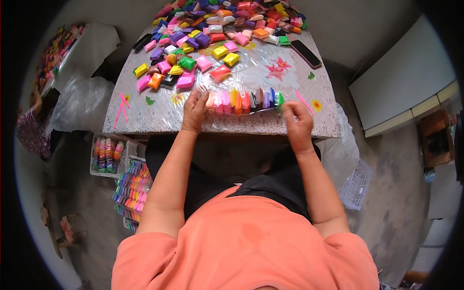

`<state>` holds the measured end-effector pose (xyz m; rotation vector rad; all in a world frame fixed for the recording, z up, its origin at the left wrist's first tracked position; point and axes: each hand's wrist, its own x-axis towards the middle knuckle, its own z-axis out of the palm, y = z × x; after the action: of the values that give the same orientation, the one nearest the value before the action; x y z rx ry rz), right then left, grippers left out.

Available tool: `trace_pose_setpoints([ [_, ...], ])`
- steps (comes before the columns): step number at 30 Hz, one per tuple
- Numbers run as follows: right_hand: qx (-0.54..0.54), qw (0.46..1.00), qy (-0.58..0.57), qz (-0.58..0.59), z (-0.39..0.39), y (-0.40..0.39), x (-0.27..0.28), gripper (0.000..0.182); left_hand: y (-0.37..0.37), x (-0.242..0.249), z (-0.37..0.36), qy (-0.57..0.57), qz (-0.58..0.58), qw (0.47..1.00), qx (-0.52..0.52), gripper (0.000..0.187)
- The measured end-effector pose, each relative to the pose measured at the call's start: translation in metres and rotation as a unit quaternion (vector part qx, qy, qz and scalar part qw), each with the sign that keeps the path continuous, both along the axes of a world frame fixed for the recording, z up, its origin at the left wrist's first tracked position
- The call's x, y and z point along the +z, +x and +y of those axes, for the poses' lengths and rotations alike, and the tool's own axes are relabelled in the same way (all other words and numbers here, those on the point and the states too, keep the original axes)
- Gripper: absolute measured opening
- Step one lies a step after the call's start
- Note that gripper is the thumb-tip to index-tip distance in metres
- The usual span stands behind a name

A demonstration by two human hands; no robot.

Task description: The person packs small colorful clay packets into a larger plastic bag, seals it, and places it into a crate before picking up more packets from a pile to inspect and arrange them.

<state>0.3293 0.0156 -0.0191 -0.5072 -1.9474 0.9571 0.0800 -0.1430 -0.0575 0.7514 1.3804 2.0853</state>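
A clear plastic bag point(244, 102) holds a row of small coloured packets, running from pale pink and yellow through red and brown to blue and green. It is held level above the near edge of the table. My left hand point(195, 109) is closed on the bag's left end, beside the pale packets. At the other end, next to the green packet, my right hand point(297, 118) has its fingers curled together on the bag's plastic. Part of the right fingertips is blurred.
A big heap of coloured packets point(217, 29) covers the table's far side. A phone point(306, 53) lies at the right edge. Pink strips point(121, 111) lie at the left. Beside the table stand a white basket point(126, 159) with filled bags and a crate point(356, 186).
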Motion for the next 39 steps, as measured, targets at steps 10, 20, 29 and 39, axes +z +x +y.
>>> trace_pose_setpoints([
  [10,0.170,0.927,0.177,-0.284,-0.015,-0.104,0.040,0.067,-0.011,-0.025,0.003,-0.016,0.083,0.995,0.048,0.036],
  [20,0.211,0.856,0.173,-0.440,-0.011,-0.130,0.040,0.063,-0.006,-0.023,0.004,-0.057,0.211,0.970,0.104,0.036],
  [29,0.234,0.865,0.211,-0.391,-0.004,-0.133,0.023,0.065,-0.005,-0.024,0.006,-0.051,0.184,0.976,0.102,0.037],
  [39,0.219,0.840,0.226,-0.442,-0.027,-0.136,0.036,0.055,-0.010,-0.030,0.005,-0.026,0.104,0.991,0.078,0.036],
])
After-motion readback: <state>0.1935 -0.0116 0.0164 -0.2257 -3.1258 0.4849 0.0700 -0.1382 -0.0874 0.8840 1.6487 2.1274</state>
